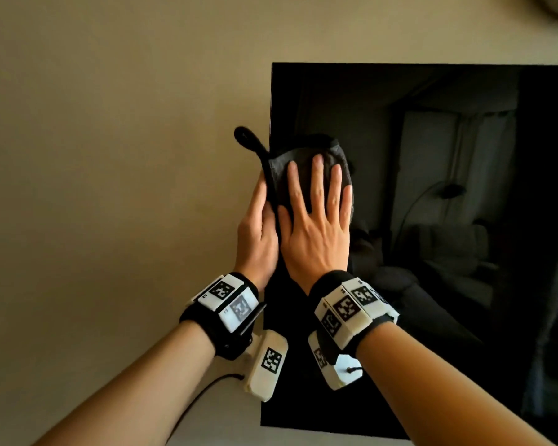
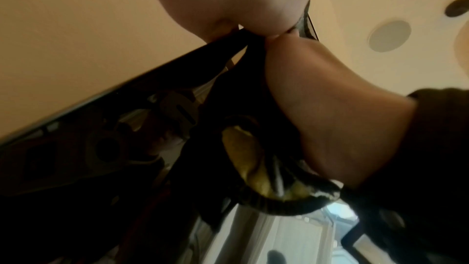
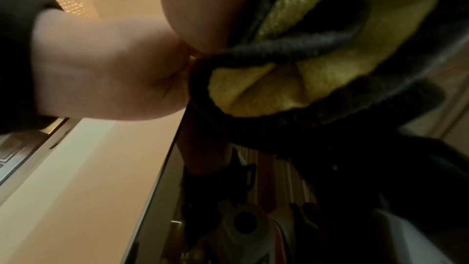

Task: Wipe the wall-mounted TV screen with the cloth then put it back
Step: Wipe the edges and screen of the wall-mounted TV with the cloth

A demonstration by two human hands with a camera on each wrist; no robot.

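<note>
**Fingers spread flat on cloth at the screen's left edge**

Fingers (image 1: 316,185) of the right hand (image 1: 316,233) lie straight and splayed, pressing the dark cloth (image 1: 281,175) onto the TV screen (image 1: 432,188) near its left edge, likely to spread pressure. The left hand (image 1: 258,239) lies straight-fingered along that edge, steadying the cloth's side. The cloth's loop (image 1: 247,138) pokes past the edge over the wall (image 1: 110,156).

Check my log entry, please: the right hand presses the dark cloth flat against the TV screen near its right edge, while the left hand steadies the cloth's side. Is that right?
Not quite: the cloth sits near the screen's left edge, not its right. The head view shows it, with the TV screen stretching away to the right. The rest holds: the right hand presses the cloth flat and the left hand steadies its side.
</note>
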